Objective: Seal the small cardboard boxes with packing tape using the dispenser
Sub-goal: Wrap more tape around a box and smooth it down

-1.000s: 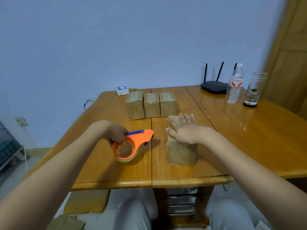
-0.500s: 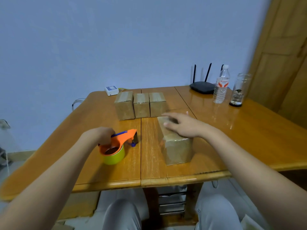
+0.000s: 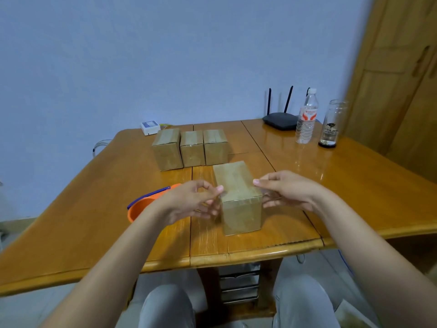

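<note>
A small taped cardboard box (image 3: pixel 235 183) stands near the table's front edge, between my two hands. My left hand (image 3: pixel 192 201) is at its left side, fingers loosely curled, fingertips at the box's top left edge. My right hand (image 3: pixel 287 192) is at its right side, with the thumb tip on the top right edge and the fingers against the side wall. The orange tape dispenser (image 3: pixel 142 205) with its blue handle lies on the table to the left, half hidden behind my left wrist; neither hand holds it. Three more taped boxes (image 3: pixel 192 150) stand in a row further back.
On the wooden table (image 3: pixel 354 185) stand a black router (image 3: pixel 280 120), a water bottle (image 3: pixel 307 118) and a glass jar (image 3: pixel 331 125) at the back right, and a small white device (image 3: pixel 149 127) at the back left. A wooden door is to the right. My knees are under the front edge.
My left hand has let go of the dispenser, which now lies on the table, and moved right to the box. My right hand slid from the box's top to its right side.
</note>
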`<control>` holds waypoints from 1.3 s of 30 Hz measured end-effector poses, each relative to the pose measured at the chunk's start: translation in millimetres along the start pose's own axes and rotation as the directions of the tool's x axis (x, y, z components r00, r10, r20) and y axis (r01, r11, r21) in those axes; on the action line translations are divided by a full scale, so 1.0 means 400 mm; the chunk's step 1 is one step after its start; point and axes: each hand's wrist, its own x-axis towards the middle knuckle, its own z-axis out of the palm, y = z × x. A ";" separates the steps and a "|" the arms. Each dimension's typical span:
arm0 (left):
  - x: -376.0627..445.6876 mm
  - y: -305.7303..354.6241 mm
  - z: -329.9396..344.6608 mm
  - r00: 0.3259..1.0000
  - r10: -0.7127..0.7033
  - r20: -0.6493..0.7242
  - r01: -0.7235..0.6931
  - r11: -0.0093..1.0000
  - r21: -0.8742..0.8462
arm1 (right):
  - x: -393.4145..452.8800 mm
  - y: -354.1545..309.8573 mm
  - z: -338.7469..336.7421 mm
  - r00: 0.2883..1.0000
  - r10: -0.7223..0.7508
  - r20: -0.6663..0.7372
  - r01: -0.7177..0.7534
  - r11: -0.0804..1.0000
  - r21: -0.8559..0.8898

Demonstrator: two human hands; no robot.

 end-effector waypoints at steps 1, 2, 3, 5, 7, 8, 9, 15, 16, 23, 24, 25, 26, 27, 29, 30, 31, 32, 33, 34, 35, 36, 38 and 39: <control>0.003 -0.005 0.002 1.000 0.000 0.005 0.000 1.000 -0.029 | 0.006 0.008 -0.002 1.000 0.014 0.017 -0.015 0.999 0.034; 0.006 -0.010 0.004 1.000 0.000 0.015 0.001 0.998 -0.063 | 0.010 0.016 -0.003 0.999 0.027 0.034 -0.029 0.997 0.067; 0.010 -0.015 0.003 1.000 -0.001 0.026 0.004 0.995 -0.104 | 0.013 0.024 -0.002 0.998 0.037 0.052 -0.043 0.994 0.105; 0.015 -0.024 0.000 0.999 -0.007 0.034 0.013 0.984 -0.177 | 0.014 0.036 0.000 0.995 0.051 0.089 -0.068 0.979 0.193; 0.017 -0.035 -0.002 0.999 -0.014 0.049 0.026 0.969 -0.244 | 0.013 0.047 0.003 0.991 0.049 0.128 -0.086 0.950 0.301; 0.017 -0.041 -0.004 0.998 -0.018 0.067 0.036 0.961 -0.275 | 0.012 0.053 0.005 0.989 0.041 0.144 -0.090 0.931 0.353; 0.018 -0.047 -0.005 0.996 -0.021 0.087 0.046 0.953 -0.300 | 0.010 0.057 0.007 0.987 0.037 0.155 -0.096 0.914 0.394; 0.022 -0.077 -0.017 0.986 -0.036 0.163 0.102 0.904 -0.415 | 0.000 0.085 0.019 0.989 0.025 0.145 -0.102 0.828 0.552; 0.023 -0.079 -0.017 0.985 -0.037 0.166 0.106 0.896 -0.430 | 0.000 0.089 0.022 0.990 0.022 0.136 -0.097 0.815 0.571; 0.036 -0.111 0.007 0.988 -0.028 0.152 0.103 0.855 -0.509 | 0.002 0.107 0.035 0.995 0.033 0.090 -0.081 0.796 0.600; 0.038 -0.114 0.011 0.989 -0.028 0.147 0.102 0.847 -0.522 | 0.004 0.111 0.036 0.996 0.039 0.076 -0.077 0.800 0.595; 0.040 -0.116 0.014 0.989 -0.031 0.143 0.103 0.838 -0.535 | 0.006 0.114 0.038 0.997 0.042 0.063 -0.071 0.806 0.587; 0.040 -0.117 0.019 0.990 -0.037 0.135 0.106 0.830 -0.548 | 0.007 0.116 0.039 0.998 0.043 0.051 -0.065 0.812 0.580; 0.042 -0.117 0.023 0.991 -0.043 0.124 0.106 0.822 -0.559 | 0.008 0.116 0.038 0.998 0.042 0.042 -0.058 0.820 0.569; 0.044 -0.118 0.028 0.994 -0.047 0.096 0.094 0.811 -0.578 | 0.007 0.114 0.035 0.999 0.037 0.029 -0.047 0.835 0.548; 0.044 -0.119 0.029 0.995 -0.049 0.081 0.087 0.805 -0.587 | 0.004 0.111 0.035 0.999 0.037 0.025 -0.045 0.843 0.535; 0.045 -0.121 0.031 0.996 -0.054 0.068 0.084 0.797 -0.598 | 0.003 0.110 0.034 0.999 0.041 0.019 -0.045 0.853 0.520; 0.047 -0.124 0.033 0.996 -0.059 0.061 0.084 0.786 -0.613 | 0.001 0.109 0.034 0.999 0.046 0.013 -0.047 0.865 0.499; 0.047 -0.125 0.036 0.996 -0.062 0.060 0.087 0.772 -0.629 | -0.002 0.108 0.034 0.999 0.053 0.007 -0.050 0.880 0.472; 0.046 -0.126 0.039 0.996 -0.065 0.062 0.090 0.759 -0.645 | -0.004 0.108 0.035 0.998 0.059 0.000 -0.053 0.895 0.444; 0.046 -0.127 0.041 0.996 -0.067 0.063 0.092 0.747 -0.658 | -0.004 0.109 0.035 0.998 0.067 -0.011 -0.057 0.911 0.408; 0.046 -0.129 0.042 0.996 -0.069 0.061 0.092 0.738 -0.668 | -0.005 0.110 0.036 0.997 0.078 -0.026 -0.063 0.930 0.363; 0.045 -0.131 0.043 0.996 -0.075 0.056 0.093 0.735 -0.671 | -0.001 0.119 0.043 0.994 0.097 -0.046 -0.079 0.952 0.295; 0.045 -0.132 0.045 0.995 -0.080 0.056 0.096 0.740 -0.666 | 0.002 0.126 0.047 0.994 0.103 -0.039 -0.086 0.950 0.300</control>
